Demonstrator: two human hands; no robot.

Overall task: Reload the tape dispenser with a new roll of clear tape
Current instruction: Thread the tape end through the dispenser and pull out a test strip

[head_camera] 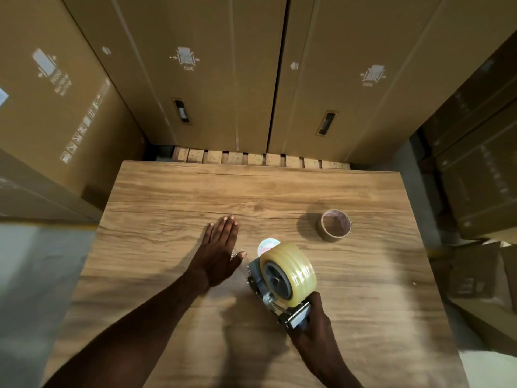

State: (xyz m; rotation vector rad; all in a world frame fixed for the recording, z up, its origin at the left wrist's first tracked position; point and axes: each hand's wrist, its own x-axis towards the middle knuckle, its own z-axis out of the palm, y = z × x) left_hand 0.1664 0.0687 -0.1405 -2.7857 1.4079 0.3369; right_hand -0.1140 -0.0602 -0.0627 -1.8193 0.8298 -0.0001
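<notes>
A full roll of clear tape [293, 271] sits on the grey hub of the metal tape dispenser [263, 289], which rests on the wooden table [173, 197]. My right hand [313, 329] grips the dispenser's handle at its near end. My left hand [221, 250] lies flat on the table just left of the dispenser, fingers straight and together; a bit of clear tape shows at its thumb. An empty cardboard tape core [334, 225] stands on the table to the far right of the dispenser.
Tall cardboard boxes [212, 79] stand behind the table, with more stacked boxes at the left [56, 107] and right [481, 175]. Wooden pallet slats [251, 158] show at the table's far edge. Grey floor [33, 275] lies to the left.
</notes>
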